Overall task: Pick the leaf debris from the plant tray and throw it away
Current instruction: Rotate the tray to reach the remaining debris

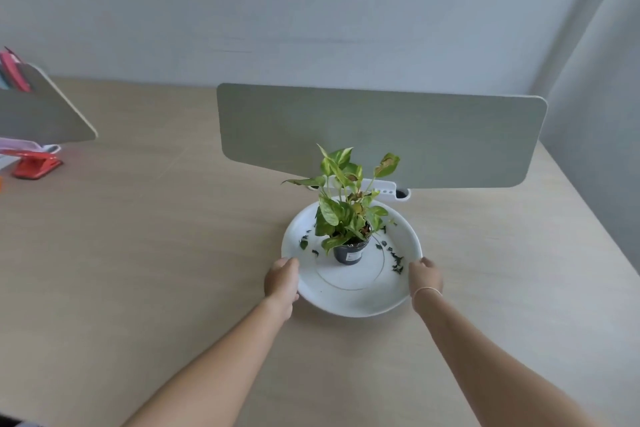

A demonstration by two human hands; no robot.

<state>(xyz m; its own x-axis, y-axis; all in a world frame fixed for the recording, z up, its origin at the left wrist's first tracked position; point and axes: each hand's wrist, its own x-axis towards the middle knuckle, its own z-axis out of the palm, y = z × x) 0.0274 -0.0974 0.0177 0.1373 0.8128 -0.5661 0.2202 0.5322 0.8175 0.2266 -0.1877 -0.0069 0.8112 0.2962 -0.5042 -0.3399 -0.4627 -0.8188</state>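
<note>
A round white plant tray (349, 298) rests on the wooden desk. A small black pot (349, 251) with a green leafy plant (346, 204) stands upright in its far half. Small dark green leaf debris lies scattered on the tray: several bits on the right side (396, 262) and a few on the left (304, 243). My left hand (281, 282) grips the tray's left rim. My right hand (426, 277) grips the right rim, a thin band around its wrist.
A grey-green divider panel (381, 135) stands just behind the tray, with a white holder (391, 189) at its base. Another panel (45, 111) and a red clip-like object (34, 166) sit at far left. Wooden desk surface (156, 253) extends left and toward me.
</note>
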